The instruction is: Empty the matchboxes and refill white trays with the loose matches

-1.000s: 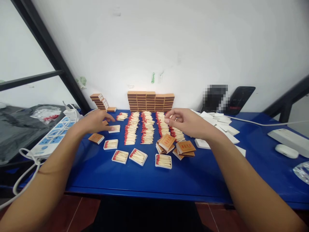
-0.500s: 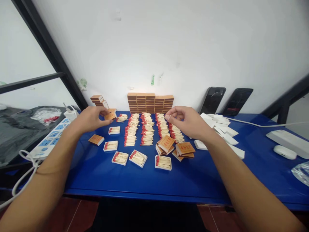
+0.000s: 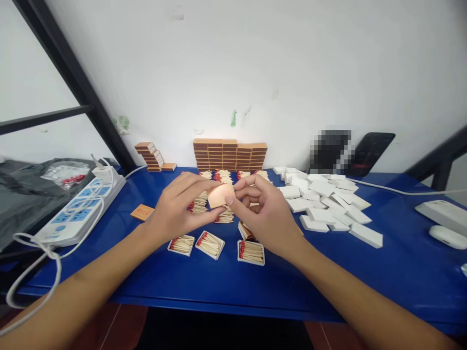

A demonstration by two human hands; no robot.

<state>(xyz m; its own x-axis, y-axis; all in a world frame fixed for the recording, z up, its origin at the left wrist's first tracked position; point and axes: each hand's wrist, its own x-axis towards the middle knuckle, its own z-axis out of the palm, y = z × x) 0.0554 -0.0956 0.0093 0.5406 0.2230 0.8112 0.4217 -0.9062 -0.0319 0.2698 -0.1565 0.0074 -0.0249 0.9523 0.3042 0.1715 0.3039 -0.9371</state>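
Above the blue table point(image 3: 153, 272) my left hand point(image 3: 178, 206) and my right hand point(image 3: 260, 211) meet and pinch a small orange matchbox sleeve point(image 3: 220, 196) between their fingertips. Under the hands lie rows of red-tipped matches point(image 3: 199, 204). Three open white trays filled with matches point(image 3: 209, 243) rest just in front of my hands. A lone orange sleeve point(image 3: 142, 212) lies to the left.
A wall of stacked orange matchboxes point(image 3: 229, 154) stands against the wall, with a smaller leaning stack point(image 3: 151, 155) to its left. Several white empty trays point(image 3: 324, 199) are heaped at right. A power strip point(image 3: 78, 209) with cable sits left; a white mouse point(image 3: 448, 236) sits far right.
My left hand picked an orange sleeve up from the left side and carried it to the centre. My right hand came in to meet it, and both now hold the sleeve.
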